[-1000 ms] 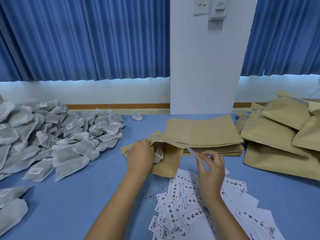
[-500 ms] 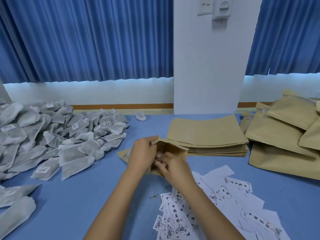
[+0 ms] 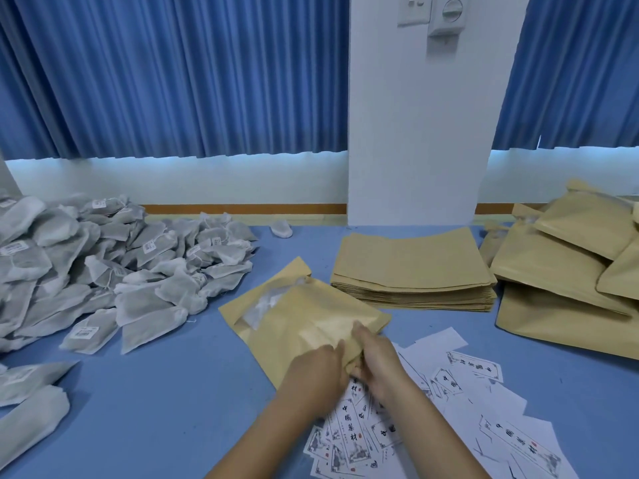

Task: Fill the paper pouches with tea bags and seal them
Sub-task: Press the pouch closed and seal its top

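Observation:
A tan paper pouch (image 3: 304, 319) lies tilted across the blue table in front of me. White tea bags (image 3: 264, 304) show through its far left end. My left hand (image 3: 313, 373) and my right hand (image 3: 378, 361) meet at the pouch's near corner. Both hold its edge with curled fingers, and the fingertips are hidden under the paper. A big heap of loose white tea bags (image 3: 114, 271) covers the left side of the table.
A flat stack of empty pouches (image 3: 411, 271) sits behind the held pouch. Filled pouches (image 3: 567, 271) are piled at the right. Printed paper labels (image 3: 463, 406) lie scattered under my forearms. A white pillar (image 3: 418, 150) and blue curtains stand behind the table.
The pouch, held up and open at its mouth before, now lies spread out over the table. Both hands have come together at its near corner, closer to me.

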